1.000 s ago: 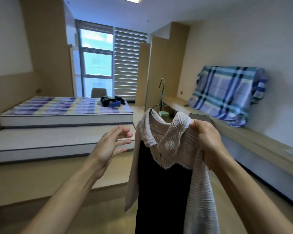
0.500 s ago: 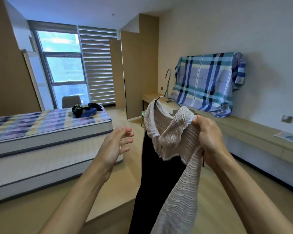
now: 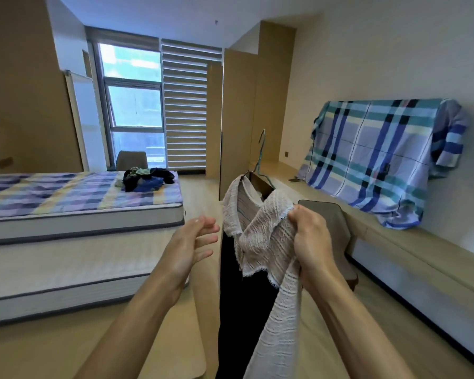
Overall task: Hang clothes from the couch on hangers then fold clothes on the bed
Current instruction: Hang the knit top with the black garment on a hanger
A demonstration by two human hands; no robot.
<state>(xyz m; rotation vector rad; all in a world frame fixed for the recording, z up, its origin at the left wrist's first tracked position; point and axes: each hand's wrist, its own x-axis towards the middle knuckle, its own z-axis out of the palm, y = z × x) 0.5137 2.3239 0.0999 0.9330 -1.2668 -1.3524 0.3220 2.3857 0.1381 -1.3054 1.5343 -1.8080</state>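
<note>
A cream knit cardigan (image 3: 260, 236) hangs over a black garment (image 3: 241, 310) on a thin metal hanger (image 3: 261, 157), held up in front of me. My right hand (image 3: 309, 242) is shut on the cardigan's right shoulder, where the hanger's end is hidden under the fabric. My left hand (image 3: 192, 244) is open, fingers apart, just left of the garment and not touching it. A pile of dark and blue clothes (image 3: 145, 178) lies on the bed (image 3: 80, 214) at the left, near its far corner.
A plaid sheet (image 3: 378, 160) drapes something on the long wooden ledge (image 3: 435, 258) along the right wall. A dark chair back (image 3: 329, 222) stands behind my right hand. Wooden wardrobe panels (image 3: 238, 119) rise ahead; a window with blinds is beyond.
My view has swung right and moved forward along the bed. The hanging garment stays in my right hand; my left hand stays open beside it.
</note>
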